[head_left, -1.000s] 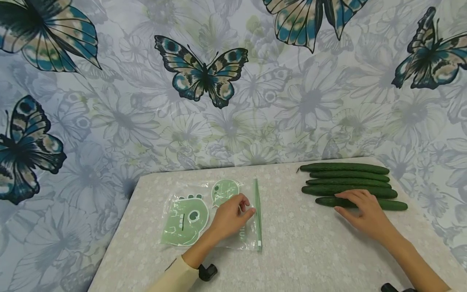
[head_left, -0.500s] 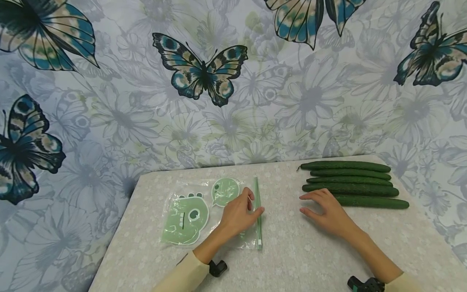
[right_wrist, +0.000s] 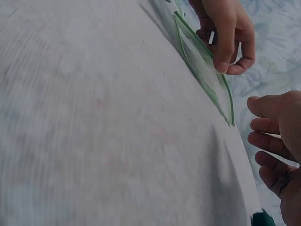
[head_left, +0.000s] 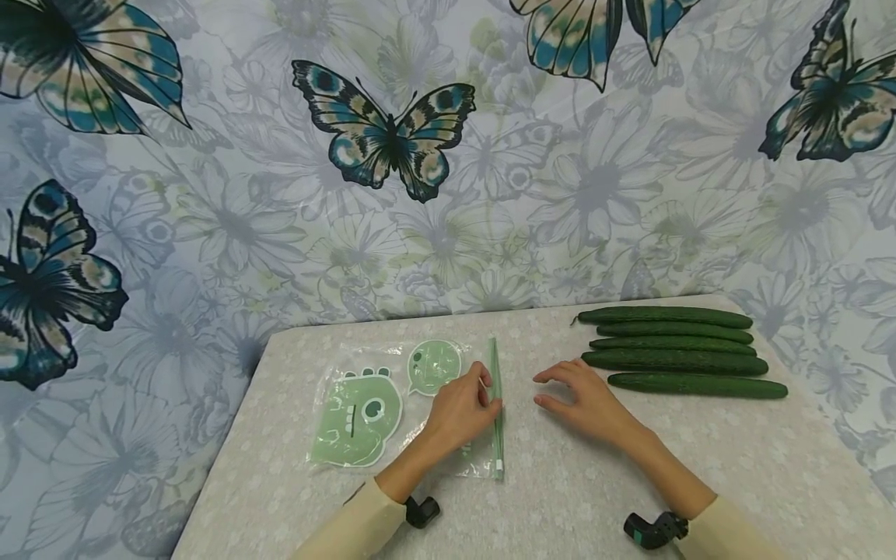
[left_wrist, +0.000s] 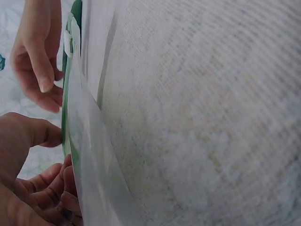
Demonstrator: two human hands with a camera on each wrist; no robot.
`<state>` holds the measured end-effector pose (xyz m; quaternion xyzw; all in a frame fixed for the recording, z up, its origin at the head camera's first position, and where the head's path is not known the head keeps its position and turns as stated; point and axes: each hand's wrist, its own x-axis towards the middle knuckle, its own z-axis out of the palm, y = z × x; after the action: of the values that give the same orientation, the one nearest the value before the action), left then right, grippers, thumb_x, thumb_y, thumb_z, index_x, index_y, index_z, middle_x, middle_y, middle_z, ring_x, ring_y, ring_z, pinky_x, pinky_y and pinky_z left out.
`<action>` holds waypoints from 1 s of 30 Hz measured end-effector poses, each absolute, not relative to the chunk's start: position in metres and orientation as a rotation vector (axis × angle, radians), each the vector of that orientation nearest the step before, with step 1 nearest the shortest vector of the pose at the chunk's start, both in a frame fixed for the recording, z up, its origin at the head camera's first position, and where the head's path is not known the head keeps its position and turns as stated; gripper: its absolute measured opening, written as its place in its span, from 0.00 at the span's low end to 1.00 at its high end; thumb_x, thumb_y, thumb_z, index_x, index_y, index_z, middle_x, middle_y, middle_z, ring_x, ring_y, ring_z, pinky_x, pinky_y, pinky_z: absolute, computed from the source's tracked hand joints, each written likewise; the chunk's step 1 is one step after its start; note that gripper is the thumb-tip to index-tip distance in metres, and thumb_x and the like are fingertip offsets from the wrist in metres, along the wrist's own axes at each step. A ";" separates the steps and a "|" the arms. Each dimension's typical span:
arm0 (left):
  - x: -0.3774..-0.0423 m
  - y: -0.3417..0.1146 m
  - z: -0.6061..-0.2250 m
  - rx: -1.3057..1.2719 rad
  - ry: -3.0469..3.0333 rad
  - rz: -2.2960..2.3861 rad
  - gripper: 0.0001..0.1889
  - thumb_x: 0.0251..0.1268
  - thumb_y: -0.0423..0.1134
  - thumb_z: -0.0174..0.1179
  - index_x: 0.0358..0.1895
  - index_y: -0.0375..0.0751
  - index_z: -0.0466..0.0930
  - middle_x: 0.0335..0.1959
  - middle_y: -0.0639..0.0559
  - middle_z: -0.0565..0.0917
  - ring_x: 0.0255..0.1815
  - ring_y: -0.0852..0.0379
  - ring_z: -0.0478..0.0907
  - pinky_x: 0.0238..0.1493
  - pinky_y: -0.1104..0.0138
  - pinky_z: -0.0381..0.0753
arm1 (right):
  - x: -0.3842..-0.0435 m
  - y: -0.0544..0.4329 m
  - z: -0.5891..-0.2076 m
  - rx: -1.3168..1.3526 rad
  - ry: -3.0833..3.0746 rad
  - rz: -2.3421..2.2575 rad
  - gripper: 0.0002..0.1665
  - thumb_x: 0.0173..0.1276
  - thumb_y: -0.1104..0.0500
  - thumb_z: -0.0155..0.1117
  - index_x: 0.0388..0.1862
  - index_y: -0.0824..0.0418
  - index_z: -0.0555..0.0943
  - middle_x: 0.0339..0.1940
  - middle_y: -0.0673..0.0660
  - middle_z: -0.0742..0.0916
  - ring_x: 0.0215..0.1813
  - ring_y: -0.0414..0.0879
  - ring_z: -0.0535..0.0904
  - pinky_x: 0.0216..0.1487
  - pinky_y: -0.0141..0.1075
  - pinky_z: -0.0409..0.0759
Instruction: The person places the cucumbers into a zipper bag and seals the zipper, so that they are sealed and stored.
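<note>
A clear zip bag point(head_left: 357, 424) printed with green cartoon shapes lies flat on the left of the table. My left hand point(head_left: 458, 408) pinches the green zip edge point(left_wrist: 66, 108) on the bag's right side, thumb on one face and curled fingers on the other. In the right wrist view the bag's mouth point(right_wrist: 202, 70) gapes, its upper edge raised at the left fingertips. My right hand point(head_left: 588, 404) hovers just right of the bag, thumb and fingers apart, holding nothing. Several long green cucumbers point(head_left: 696, 386) lie side by side to its right.
A pale patterned cloth covers the table point(head_left: 560, 505). Behind it hangs a butterfly-print backdrop point(head_left: 448, 257), close to the table's back edge. A white slider point(head_left: 499, 465) sits at the near end of the zip.
My right hand has moved left from over the nearest cucumber toward the bag. My left hand has shifted slightly right onto the zip edge and grips it. The cucumbers have stayed put.
</note>
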<state>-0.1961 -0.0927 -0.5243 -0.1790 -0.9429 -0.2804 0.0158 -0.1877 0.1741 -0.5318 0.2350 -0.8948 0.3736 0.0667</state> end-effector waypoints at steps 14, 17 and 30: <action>-0.195 -0.101 -0.521 -0.543 -2.920 -1.053 0.13 0.67 0.34 0.64 0.53 0.48 0.78 0.31 0.60 0.86 0.24 0.68 0.76 0.27 0.70 0.75 | -0.197 0.135 -0.537 0.763 -2.760 1.076 0.22 0.70 0.51 0.78 0.61 0.55 0.89 0.51 0.53 0.92 0.52 0.50 0.80 0.57 0.50 0.79; -0.194 -0.102 -0.521 -0.551 -2.924 -1.086 0.16 0.69 0.35 0.63 0.58 0.49 0.80 0.31 0.60 0.86 0.24 0.68 0.77 0.27 0.71 0.76 | -0.199 0.127 -0.541 0.749 -2.794 1.049 0.27 0.69 0.50 0.79 0.65 0.55 0.87 0.51 0.53 0.91 0.54 0.49 0.79 0.59 0.53 0.78; -0.190 -0.103 -0.519 -0.505 -2.880 -1.056 0.06 0.69 0.37 0.64 0.42 0.50 0.89 0.33 0.60 0.83 0.32 0.66 0.76 0.36 0.72 0.77 | -0.190 0.108 -0.547 0.703 -2.911 0.876 0.46 0.62 0.34 0.79 0.76 0.50 0.80 0.57 0.55 0.77 0.56 0.51 0.66 0.57 0.49 0.66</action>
<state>-0.1900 -0.1033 -0.5189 -0.1624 -0.9263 -0.3397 0.0164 -0.1904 0.1079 -0.5467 0.2253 -0.9329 0.2806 0.0109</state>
